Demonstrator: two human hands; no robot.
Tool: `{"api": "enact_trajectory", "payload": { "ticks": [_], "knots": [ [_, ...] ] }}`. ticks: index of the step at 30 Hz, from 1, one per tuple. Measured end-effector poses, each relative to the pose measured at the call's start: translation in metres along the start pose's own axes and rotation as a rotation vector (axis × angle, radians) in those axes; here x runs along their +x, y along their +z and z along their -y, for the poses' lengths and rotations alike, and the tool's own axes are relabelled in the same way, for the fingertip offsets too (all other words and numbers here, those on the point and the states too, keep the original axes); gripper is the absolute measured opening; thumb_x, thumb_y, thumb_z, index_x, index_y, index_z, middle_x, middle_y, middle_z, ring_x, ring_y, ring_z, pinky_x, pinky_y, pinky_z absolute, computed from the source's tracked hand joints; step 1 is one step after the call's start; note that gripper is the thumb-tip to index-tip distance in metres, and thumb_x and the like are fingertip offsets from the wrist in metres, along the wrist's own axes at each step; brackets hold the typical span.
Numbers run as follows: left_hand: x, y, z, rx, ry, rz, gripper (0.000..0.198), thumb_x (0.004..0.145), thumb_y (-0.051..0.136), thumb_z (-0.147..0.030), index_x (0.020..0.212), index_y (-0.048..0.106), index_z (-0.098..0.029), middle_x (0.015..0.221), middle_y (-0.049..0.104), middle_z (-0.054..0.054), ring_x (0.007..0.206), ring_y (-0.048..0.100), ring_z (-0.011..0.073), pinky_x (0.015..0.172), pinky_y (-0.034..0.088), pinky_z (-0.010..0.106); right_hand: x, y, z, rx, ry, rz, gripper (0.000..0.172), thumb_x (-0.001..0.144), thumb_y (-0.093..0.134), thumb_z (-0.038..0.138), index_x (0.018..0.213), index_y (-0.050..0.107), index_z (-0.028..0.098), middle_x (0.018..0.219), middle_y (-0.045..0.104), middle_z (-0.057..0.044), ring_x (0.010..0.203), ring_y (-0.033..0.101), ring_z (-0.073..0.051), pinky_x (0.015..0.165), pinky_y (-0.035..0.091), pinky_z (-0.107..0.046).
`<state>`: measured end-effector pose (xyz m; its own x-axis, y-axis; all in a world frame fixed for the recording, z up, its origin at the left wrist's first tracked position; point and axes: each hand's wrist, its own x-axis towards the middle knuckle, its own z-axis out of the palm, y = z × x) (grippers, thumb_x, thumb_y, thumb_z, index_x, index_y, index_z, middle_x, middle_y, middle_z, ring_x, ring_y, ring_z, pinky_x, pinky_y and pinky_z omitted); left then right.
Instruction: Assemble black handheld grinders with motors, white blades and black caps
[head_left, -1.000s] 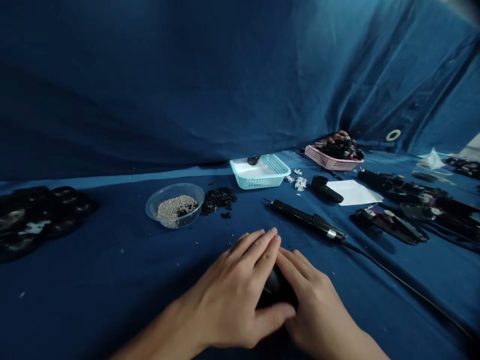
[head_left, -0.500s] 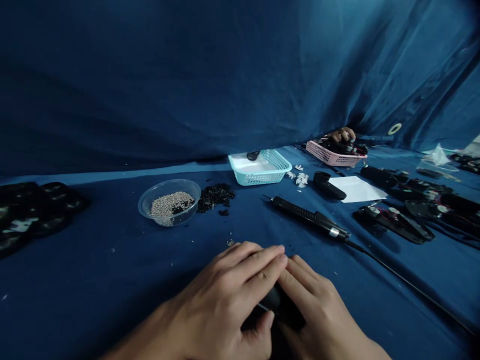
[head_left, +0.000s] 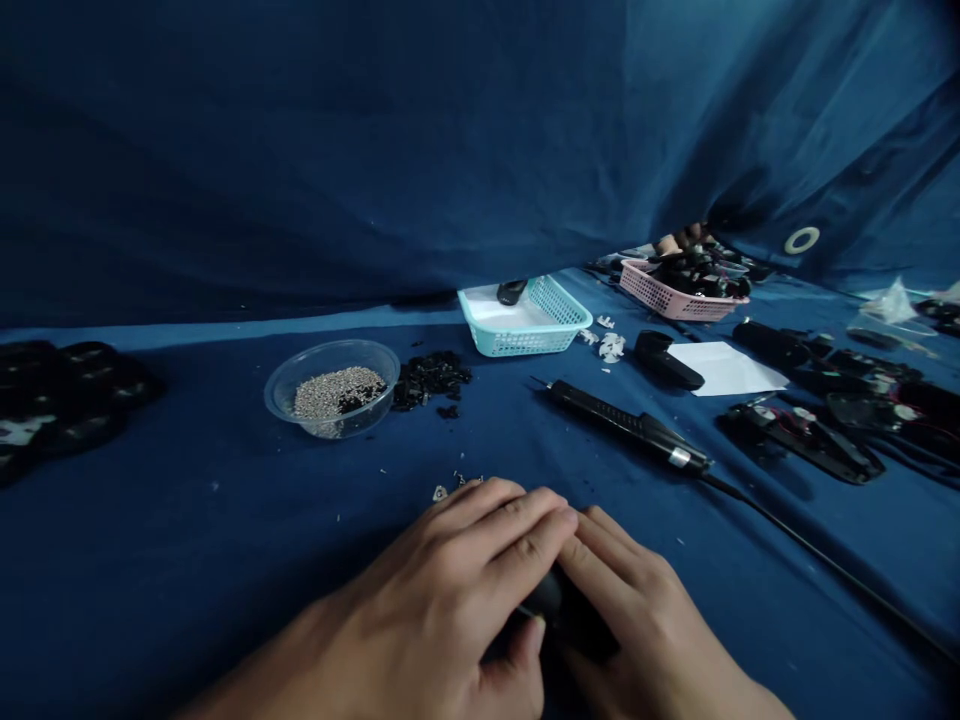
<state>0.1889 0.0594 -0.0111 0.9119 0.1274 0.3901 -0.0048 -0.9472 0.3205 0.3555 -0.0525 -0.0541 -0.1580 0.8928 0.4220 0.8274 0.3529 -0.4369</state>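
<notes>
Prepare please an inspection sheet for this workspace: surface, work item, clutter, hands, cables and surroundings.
Surface: blue cloth, small bits scattered.
Work item: black object, mostly hidden.
Clutter: clear bowl of metallic and black pieces, black pile, electric screwdriver, turquoise basket, white paper, wired black casing.
Hands: left hand and right hand cupped over that object, fingers close together.
Cables: black cord running from the screwdriver toward lower right.
Surroundings: blue curtain behind; another person's hand by the pink basket.

L thumb (head_left: 525, 655) now drawn back from R hand (head_left: 651, 610); co-worker's hand (head_left: 679, 238) farther back.
</notes>
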Motion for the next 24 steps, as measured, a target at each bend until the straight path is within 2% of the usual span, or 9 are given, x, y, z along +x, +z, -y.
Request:
{"api": "enact_trajectory", "payload": {
  "ticks": [4,6,10,12,16,21,24],
  "knots": [
    [0.002,-0.001,0.000,-0.021,-0.003,0.004,0.063,0.071,0.054,-0.013,0.134,0.051,-0.006,0.133,0.062,0.015,0.121,0.057,0.0287,0.104,0.047,0.043,0.003,-0.006,0.002,0.009,0.023,0.020,0.076,0.066,0.050,0.005,0.139,0.038,0.023,0.124,0.059,-0.011,0.106,0.059,-0.028,0.095,0.051,-0.049],
    [0.002,-0.004,0.001,-0.067,-0.042,0.018,0.063,0.075,0.058,-0.016,0.136,0.050,-0.008,0.138,0.057,0.013,0.126,0.054,0.0272,0.107,0.045,0.041,0.005,-0.014,0.004,0.002,0.038,0.033,0.074,0.070,0.052,0.006,0.140,0.038,0.023,0.127,0.058,-0.010,0.109,0.060,-0.027,0.097,0.051,-0.046],
    [0.001,-0.018,0.002,-0.248,-0.145,0.056,0.063,0.083,0.061,-0.016,0.141,0.043,-0.031,0.147,0.047,-0.001,0.131,0.050,0.0215,0.110,0.042,0.039,0.009,-0.029,0.008,-0.045,0.043,0.026,0.075,0.073,0.056,0.008,0.142,0.035,0.027,0.134,0.056,-0.008,0.116,0.059,-0.026,0.096,0.054,-0.042],
    [0.001,-0.024,0.001,-0.262,-0.202,0.089,0.064,0.084,0.061,-0.015,0.141,0.042,-0.038,0.146,0.047,-0.004,0.131,0.049,0.0209,0.109,0.042,0.041,0.009,-0.033,0.009,-0.037,0.041,0.048,0.075,0.073,0.057,0.008,0.143,0.035,0.027,0.135,0.055,-0.007,0.118,0.058,-0.025,0.099,0.052,-0.042],
    [0.001,-0.024,-0.004,-0.221,-0.259,0.102,0.062,0.085,0.060,-0.018,0.141,0.041,-0.036,0.147,0.046,-0.004,0.132,0.047,0.0218,0.108,0.042,0.042,0.008,-0.035,0.009,0.017,0.077,0.076,0.074,0.073,0.055,0.008,0.142,0.037,0.029,0.138,0.052,-0.006,0.118,0.057,-0.022,0.097,0.053,-0.035],
    [0.001,-0.015,-0.005,-0.206,-0.268,0.100,0.060,0.088,0.056,-0.019,0.142,0.038,-0.039,0.149,0.043,-0.006,0.133,0.047,0.0227,0.107,0.044,0.046,0.006,-0.032,0.009,0.015,0.088,0.052,0.072,0.076,0.051,0.008,0.143,0.036,0.030,0.135,0.054,-0.007,0.117,0.057,-0.024,0.096,0.052,-0.040],
    [0.002,-0.014,-0.006,-0.201,-0.273,0.085,0.062,0.088,0.055,-0.019,0.144,0.036,-0.038,0.149,0.043,-0.005,0.133,0.047,0.0239,0.107,0.043,0.047,0.007,-0.031,0.009,0.046,0.111,0.064,0.071,0.075,0.050,0.006,0.141,0.037,0.029,0.133,0.055,-0.007,0.115,0.057,-0.023,0.101,0.048,-0.042]
  ]
}}
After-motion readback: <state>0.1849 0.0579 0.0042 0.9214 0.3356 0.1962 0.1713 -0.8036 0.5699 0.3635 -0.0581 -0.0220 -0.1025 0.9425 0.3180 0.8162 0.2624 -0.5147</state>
